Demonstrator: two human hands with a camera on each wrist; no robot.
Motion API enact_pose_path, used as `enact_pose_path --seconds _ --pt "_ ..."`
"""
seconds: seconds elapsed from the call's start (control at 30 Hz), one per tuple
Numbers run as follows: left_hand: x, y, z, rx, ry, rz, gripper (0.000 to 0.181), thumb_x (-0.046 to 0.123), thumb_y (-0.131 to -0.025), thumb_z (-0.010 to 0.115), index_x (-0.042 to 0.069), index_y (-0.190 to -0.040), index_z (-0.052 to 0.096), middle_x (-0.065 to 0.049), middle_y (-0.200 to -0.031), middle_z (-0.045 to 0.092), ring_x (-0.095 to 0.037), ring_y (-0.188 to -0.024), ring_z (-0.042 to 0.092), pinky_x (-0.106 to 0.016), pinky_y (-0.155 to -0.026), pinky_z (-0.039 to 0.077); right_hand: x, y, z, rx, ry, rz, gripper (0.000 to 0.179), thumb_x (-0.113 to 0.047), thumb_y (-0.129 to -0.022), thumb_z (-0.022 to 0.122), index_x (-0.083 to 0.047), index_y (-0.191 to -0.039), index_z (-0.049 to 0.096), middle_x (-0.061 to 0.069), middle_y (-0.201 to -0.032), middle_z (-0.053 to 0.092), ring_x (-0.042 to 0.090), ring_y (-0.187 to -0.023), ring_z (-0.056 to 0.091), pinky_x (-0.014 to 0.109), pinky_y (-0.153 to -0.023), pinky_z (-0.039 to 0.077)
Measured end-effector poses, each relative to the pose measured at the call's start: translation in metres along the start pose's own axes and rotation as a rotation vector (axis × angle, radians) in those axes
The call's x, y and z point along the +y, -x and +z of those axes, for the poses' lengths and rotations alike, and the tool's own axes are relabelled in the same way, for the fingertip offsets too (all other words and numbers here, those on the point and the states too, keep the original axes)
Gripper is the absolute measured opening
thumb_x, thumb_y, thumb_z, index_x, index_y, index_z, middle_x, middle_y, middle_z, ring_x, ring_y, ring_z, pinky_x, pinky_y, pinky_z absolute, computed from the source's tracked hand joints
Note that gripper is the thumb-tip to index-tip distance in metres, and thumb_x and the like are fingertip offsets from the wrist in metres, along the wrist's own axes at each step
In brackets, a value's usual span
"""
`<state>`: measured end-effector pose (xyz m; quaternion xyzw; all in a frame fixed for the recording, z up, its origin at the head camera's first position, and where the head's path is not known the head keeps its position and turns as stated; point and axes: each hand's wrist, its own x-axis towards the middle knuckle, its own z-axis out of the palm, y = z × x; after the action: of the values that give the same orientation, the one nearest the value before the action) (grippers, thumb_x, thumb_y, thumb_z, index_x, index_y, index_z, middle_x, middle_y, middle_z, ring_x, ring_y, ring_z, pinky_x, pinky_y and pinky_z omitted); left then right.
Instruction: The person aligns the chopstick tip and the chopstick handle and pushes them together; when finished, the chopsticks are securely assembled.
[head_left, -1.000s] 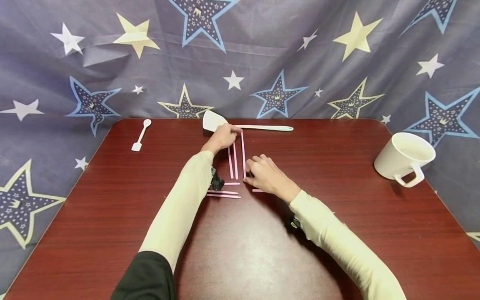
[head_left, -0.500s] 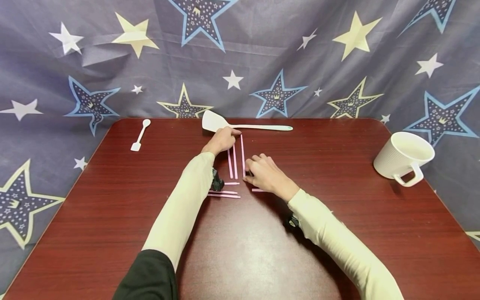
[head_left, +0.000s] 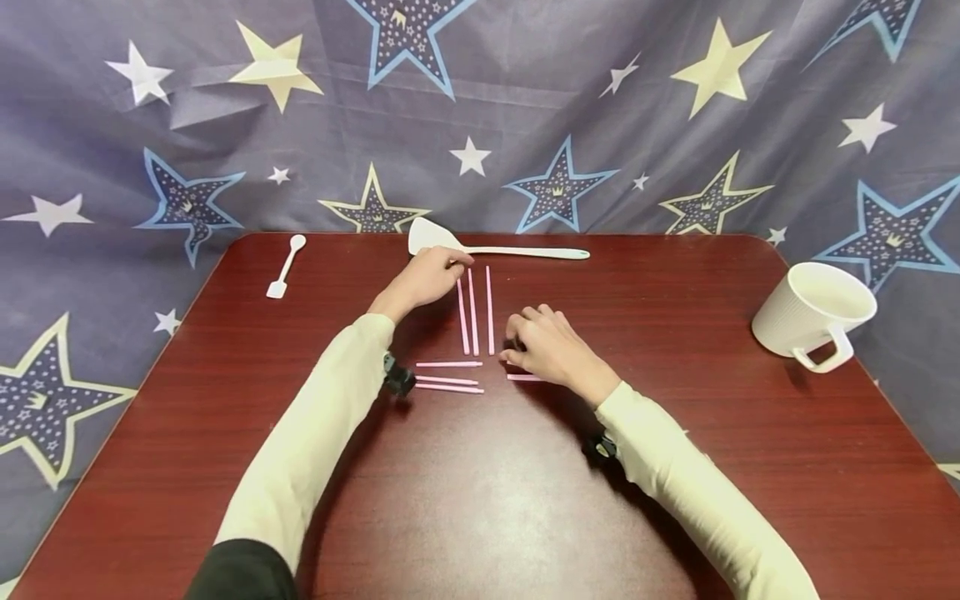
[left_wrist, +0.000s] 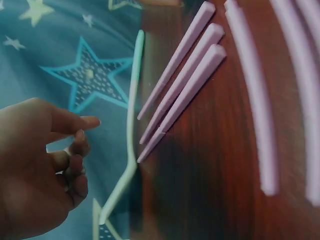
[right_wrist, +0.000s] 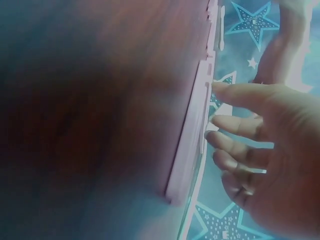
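Note:
Three pink chopsticks lie side by side, pointing away from me, in the middle of the table; the rightmost chopstick (head_left: 490, 311) is a little apart. Three more chopsticks (head_left: 450, 381) lie crosswise below them to the left. My left hand (head_left: 427, 277) hovers by the far tips with nothing in it; in the left wrist view the same hand (left_wrist: 40, 165) has loosely bent fingers. To the right of the rightmost chopstick is my right hand (head_left: 551, 346), empty, its fingers relaxed and apart. Partly hidden under it lies another crosswise chopstick (head_left: 522, 377).
A white spatula (head_left: 525, 251) lies along the far edge, its blade partly behind my left hand. At the far left is a small white double-ended spoon (head_left: 286, 267). A large white mug (head_left: 806, 321) stands at the right. A star-patterned cloth (head_left: 600, 108) hangs behind the table.
My left hand has moved left, away from the far end of the rightmost chopstick. My right hand has let go of its near end and shifted slightly right.

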<state>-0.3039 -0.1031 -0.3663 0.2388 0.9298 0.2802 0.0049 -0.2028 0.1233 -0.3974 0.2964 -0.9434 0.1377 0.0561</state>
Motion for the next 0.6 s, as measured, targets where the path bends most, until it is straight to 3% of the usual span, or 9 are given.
enact_pose_path --seconds 0.1,0.3,0.5,0.6 --pt "0.003 0.020 -0.005 0.026 0.027 0.056 0.033 0.007 -0.101 0.053 -0.002 -0.128 0.069 -0.017 -0.128 0.069 -0.028 -0.112 0.063 -0.044 -0.101 0.044 0.004 0.009 -0.003 0.034 -0.035 -0.010 0.027 -0.029 -0.090 0.082 -0.007 -0.096 0.068 0.006 -0.092 0.063 0.031 -0.091 0.055 0.045 -0.076 0.044" --pt "0.006 0.060 -0.006 0.072 0.098 0.126 0.029 0.008 -0.101 0.059 0.000 -0.126 0.071 -0.015 -0.117 0.073 -0.026 -0.094 0.065 -0.044 -0.088 0.048 0.013 0.032 -0.009 0.133 -0.084 -0.057 0.024 -0.026 -0.091 0.080 -0.005 -0.095 0.069 0.006 -0.086 0.061 0.029 -0.086 0.055 0.045 -0.074 0.043" --pt "0.007 0.101 -0.003 0.106 0.217 0.103 0.021 0.008 -0.101 0.064 0.002 -0.118 0.073 -0.009 -0.095 0.071 -0.023 -0.081 0.059 -0.038 -0.076 0.046 0.020 0.054 -0.011 0.138 -0.106 -0.069 0.021 -0.023 -0.092 0.079 -0.005 -0.095 0.069 0.004 -0.084 0.058 0.026 -0.083 0.052 0.043 -0.074 0.042" --pt "0.008 0.118 0.001 0.098 0.291 0.086 0.017 0.010 -0.100 0.066 0.002 -0.113 0.073 -0.007 -0.095 0.072 -0.021 -0.085 0.062 -0.036 -0.078 0.048 0.023 0.062 -0.012 0.133 -0.125 -0.062 0.019 -0.021 -0.092 0.079 -0.005 -0.096 0.069 0.005 -0.086 0.059 0.026 -0.084 0.053 0.044 -0.076 0.044"
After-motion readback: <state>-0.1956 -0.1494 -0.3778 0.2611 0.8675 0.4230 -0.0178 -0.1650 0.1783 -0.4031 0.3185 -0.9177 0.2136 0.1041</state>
